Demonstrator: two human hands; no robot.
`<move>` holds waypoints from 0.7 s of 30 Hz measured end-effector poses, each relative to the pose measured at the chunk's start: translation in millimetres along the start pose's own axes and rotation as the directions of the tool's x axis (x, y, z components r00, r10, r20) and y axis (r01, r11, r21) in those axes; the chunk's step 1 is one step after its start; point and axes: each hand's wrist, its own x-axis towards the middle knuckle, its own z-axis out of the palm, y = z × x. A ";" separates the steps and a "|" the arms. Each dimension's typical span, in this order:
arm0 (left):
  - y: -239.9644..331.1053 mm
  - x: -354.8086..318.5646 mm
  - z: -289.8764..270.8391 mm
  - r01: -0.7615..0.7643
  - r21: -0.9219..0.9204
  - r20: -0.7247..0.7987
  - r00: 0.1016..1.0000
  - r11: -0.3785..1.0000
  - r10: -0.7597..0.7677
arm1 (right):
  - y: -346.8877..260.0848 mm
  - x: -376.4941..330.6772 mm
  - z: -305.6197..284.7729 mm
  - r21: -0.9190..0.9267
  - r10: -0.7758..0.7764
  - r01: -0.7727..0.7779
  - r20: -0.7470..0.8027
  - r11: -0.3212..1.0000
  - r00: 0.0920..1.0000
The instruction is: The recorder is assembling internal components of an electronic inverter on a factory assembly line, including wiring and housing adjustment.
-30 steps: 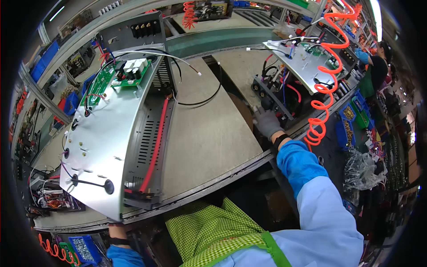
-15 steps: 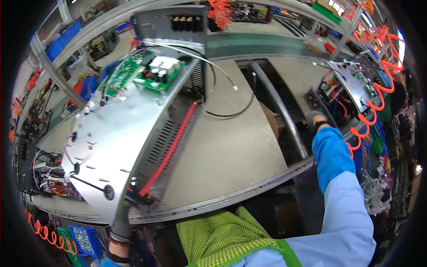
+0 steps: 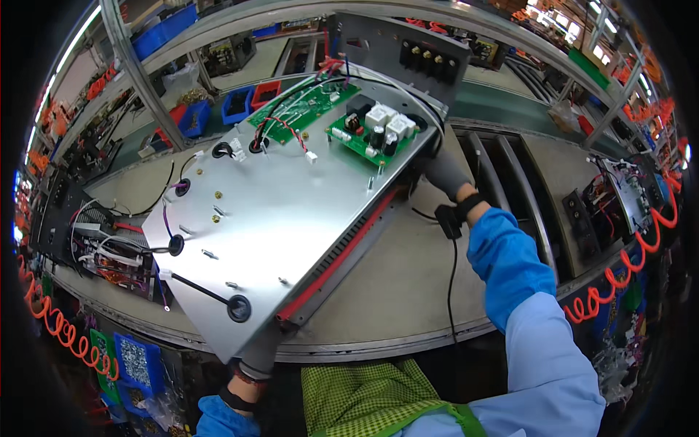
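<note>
A metal chassis (image 3: 240,197) with a bare silvery panel lies tilted across the bench. Two green circuit boards (image 3: 371,132), wire leads and black grommets sit on the panel; a dark upright end plate (image 3: 397,51) with several terminals stands at its far end. My left hand (image 3: 261,355), in a grey glove, is closed on the near corner, its fingertips hidden beneath the panel. My gloved right hand (image 3: 445,175) grips the chassis's right side near the far end, its fingers out of sight behind the edge. A red strip (image 3: 342,251) shows under the panel.
On the left stands another opened unit (image 3: 109,247) with loose wiring; a further unit (image 3: 615,200) is at the right. Metal rollers (image 3: 528,197) lie between bench boards. A black cord (image 3: 453,284) hangs from my right wrist. Blue bins (image 3: 138,364) and orange coiled hoses (image 3: 626,269) flank the bench.
My right hand has left the unit at the right and come to the chassis. The chassis has turned and sits farther right in view; my left hand remains at its near corner. The view has shifted.
</note>
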 end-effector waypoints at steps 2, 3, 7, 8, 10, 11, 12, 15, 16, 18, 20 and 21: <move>-32.7 22.0 -5.5 0.019 -0.595 -0.023 0.999 0.803 -0.040 | 8.6 -39.0 -9.5 -0.046 -0.018 0.013 -0.108 0.999 0.994; -50.5 31.0 -7.7 0.035 -0.775 -0.014 0.997 0.632 -0.073 | 10.6 -65.9 -16.0 -0.134 -0.080 0.067 -0.093 0.989 0.993; -107.8 75.6 -17.9 0.196 -0.867 0.154 0.980 0.459 -0.129 | 3.0 -191.7 -41.1 -0.137 0.120 -0.118 0.003 0.983 0.993; -113.5 88.0 -17.1 0.206 -0.873 0.180 0.978 0.442 -0.101 | 1.3 -221.1 -47.7 -0.178 0.100 -0.093 0.033 0.980 0.994; -113.0 100.3 -15.6 0.235 -0.912 0.197 0.970 0.337 -0.142 | -0.8 -274.8 -36.4 -0.464 0.212 -0.118 0.155 0.878 0.965; -110.0 102.2 -19.0 0.248 -0.830 0.223 0.968 0.499 -0.111 | -0.6 -295.0 -27.4 -0.656 0.032 0.064 0.133 0.752 0.991; -106.4 104.7 -23.6 0.332 -0.783 0.317 0.941 0.526 -0.121 | 0.4 -307.6 -19.9 -0.805 -0.134 0.225 0.180 0.549 0.974; -88.9 99.3 -49.9 0.094 -0.456 0.095 0.994 0.885 -0.057 | -9.0 -321.9 -10.4 -0.760 -0.028 0.216 0.253 0.612 0.967; -80.9 92.6 -65.6 0.031 -0.517 0.075 0.997 0.856 0.009 | -16.6 -325.2 -11.9 -0.811 0.104 0.205 0.309 0.548 0.945; -86.3 80.9 -108.1 0.066 -0.284 0.268 0.963 0.956 0.013 | -48.3 -348.3 -10.7 -0.660 0.032 0.206 0.330 0.723 0.943; -87.0 59.7 -161.0 -0.065 -0.081 0.374 0.923 0.995 0.091 | -87.2 -381.7 -27.1 -0.410 -0.189 0.293 0.276 0.864 0.942; -90.4 52.8 -192.6 -0.097 -0.002 0.501 0.861 0.995 0.085 | -106.5 -392.3 -36.7 -0.256 -0.228 0.312 0.310 0.915 0.923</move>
